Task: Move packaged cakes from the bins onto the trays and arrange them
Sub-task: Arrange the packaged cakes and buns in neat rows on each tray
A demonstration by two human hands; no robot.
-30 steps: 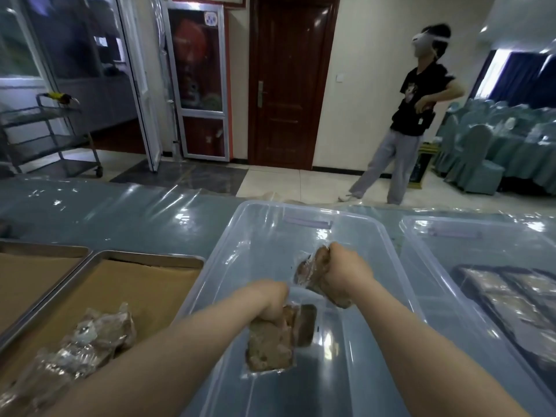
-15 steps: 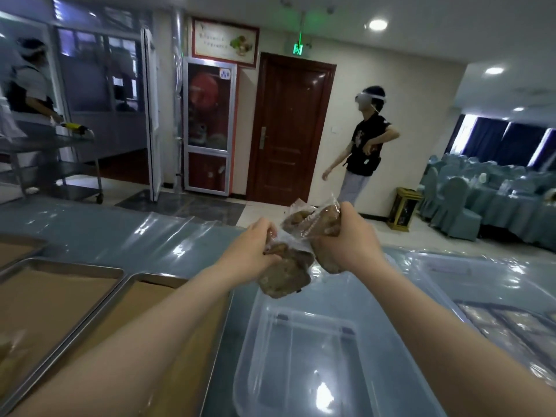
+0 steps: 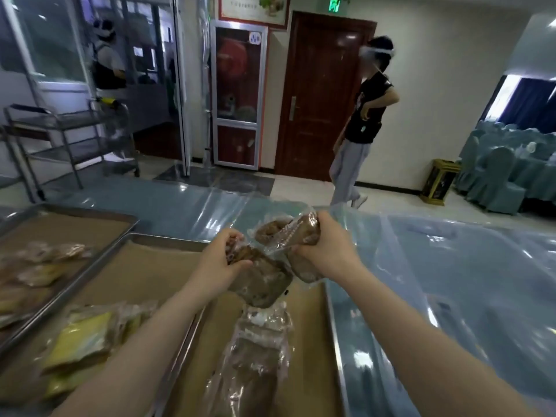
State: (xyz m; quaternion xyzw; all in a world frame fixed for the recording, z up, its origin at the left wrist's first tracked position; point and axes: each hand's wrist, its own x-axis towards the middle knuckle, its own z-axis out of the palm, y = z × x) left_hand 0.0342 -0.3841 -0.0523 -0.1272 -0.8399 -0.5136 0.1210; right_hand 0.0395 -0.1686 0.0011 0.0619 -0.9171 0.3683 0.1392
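My left hand [image 3: 221,264] grips a brown packaged cake [image 3: 261,281] in clear wrap, held above the near metal tray [image 3: 332,326]. My right hand [image 3: 325,251] grips other brown packaged cakes [image 3: 285,233], close beside the left one, over the tray's far right corner. On that tray's brown liner lie more wrapped brown cakes [image 3: 255,356] below my hands, and yellow packaged cakes [image 3: 81,341] at its left. A second tray [image 3: 90,242] further left holds several wrapped cakes [image 3: 39,266]. No bin is in view.
The table [image 3: 451,281] carries a shiny blue plastic cover to the right of the trays. A person [image 3: 361,121] stands beyond it by a brown door. A metal cart [image 3: 66,139] stands at far left, with another person behind glass. Covered chairs [image 3: 496,176] fill the far right.
Both hands lifted the cakes out of the clear bin and carried them left. They now hang over the near tray, and the bins have left the view.
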